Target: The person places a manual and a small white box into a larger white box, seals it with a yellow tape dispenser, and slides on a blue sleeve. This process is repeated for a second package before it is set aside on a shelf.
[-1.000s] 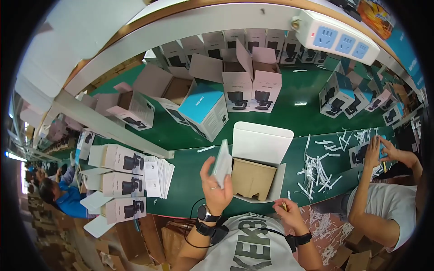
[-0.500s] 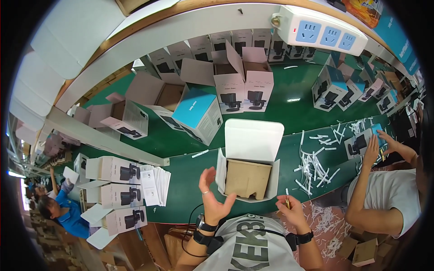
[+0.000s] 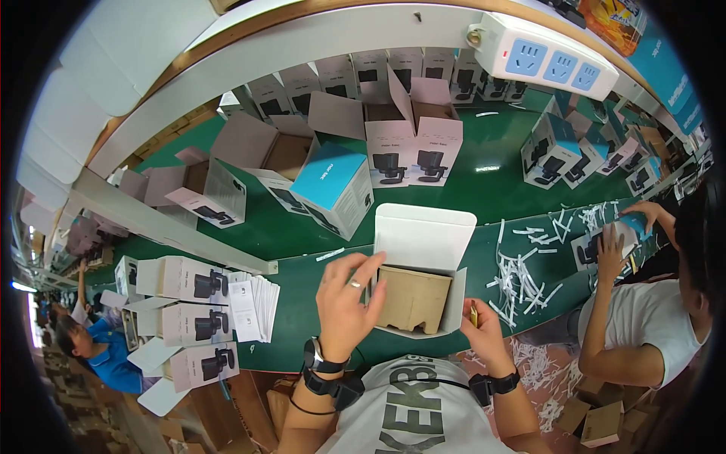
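A light gray cloth shirt (image 3: 412,405) with big dark letters is nearest. The left hand (image 3: 344,306) wears a shiny ring, and its fingers bend at the left edge of the white box (image 3: 425,234); the thumb is apart, but I cannot tell if they grip it. The right hand (image 3: 486,333) is at the box's near right corner, its fingers closed on a thin yellow thing (image 3: 474,314). The box sits on the smooth green table (image 3: 302,303) between the hands, made of thin card, with its square lid standing up and its inside plain white. In it is a brown cardboard insert (image 3: 412,295), dull and boxy, with a notch in its near edge. To the left, flat white booklets (image 3: 257,306) with small dark print lie fanned beside three boxes (image 3: 198,321) that show a black gadget. To the right is a messy heap of curly white paper strips (image 3: 522,284). Farther back, open pale boxes (image 3: 414,151) have small print and gadget pictures, and one box has a bright blue side (image 3: 329,174) with white letters.
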`<action>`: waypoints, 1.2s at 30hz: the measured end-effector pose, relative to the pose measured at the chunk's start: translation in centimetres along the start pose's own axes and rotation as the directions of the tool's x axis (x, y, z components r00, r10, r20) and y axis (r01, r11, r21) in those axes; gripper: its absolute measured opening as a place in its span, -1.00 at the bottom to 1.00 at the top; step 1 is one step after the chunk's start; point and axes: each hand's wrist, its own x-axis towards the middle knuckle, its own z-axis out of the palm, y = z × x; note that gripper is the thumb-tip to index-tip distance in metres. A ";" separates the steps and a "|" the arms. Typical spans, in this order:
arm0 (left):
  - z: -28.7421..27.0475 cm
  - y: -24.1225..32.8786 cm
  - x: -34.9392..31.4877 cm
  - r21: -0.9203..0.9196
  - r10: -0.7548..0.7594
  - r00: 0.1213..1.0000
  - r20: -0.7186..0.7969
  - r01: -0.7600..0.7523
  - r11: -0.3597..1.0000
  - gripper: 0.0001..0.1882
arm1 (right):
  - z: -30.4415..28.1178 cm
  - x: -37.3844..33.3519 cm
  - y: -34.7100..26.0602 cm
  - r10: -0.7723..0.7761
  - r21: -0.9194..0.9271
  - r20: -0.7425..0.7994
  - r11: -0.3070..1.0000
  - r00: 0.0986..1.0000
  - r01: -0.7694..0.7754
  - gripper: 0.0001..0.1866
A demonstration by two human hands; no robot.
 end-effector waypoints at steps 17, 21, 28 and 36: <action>4.3 0.8 -4.4 -0.060 0.146 0.887 0.439 -0.134 0.989 -0.06 | 3.2 2.4 1.0 -0.154 -0.348 -0.161 0.933 0.975 0.089 -0.56; 6.1 1.0 -5.3 0.118 0.216 0.794 0.568 -0.338 0.934 -0.03 | 1.2 2.8 -1.4 -0.239 -0.442 -0.034 0.874 0.971 0.200 -0.69; 6.9 1.3 -6.0 0.229 0.213 0.792 0.573 -0.404 0.886 -0.05 | 0.2 4.7 -3.8 -0.609 -0.708 -0.047 0.580 0.792 0.403 -0.90; 6.8 1.3 -5.9 0.169 0.237 0.807 0.540 -0.380 0.909 -0.12 | 0.0 5.7 -4.0 -0.661 -0.803 -0.018 0.457 0.750 0.383 -0.90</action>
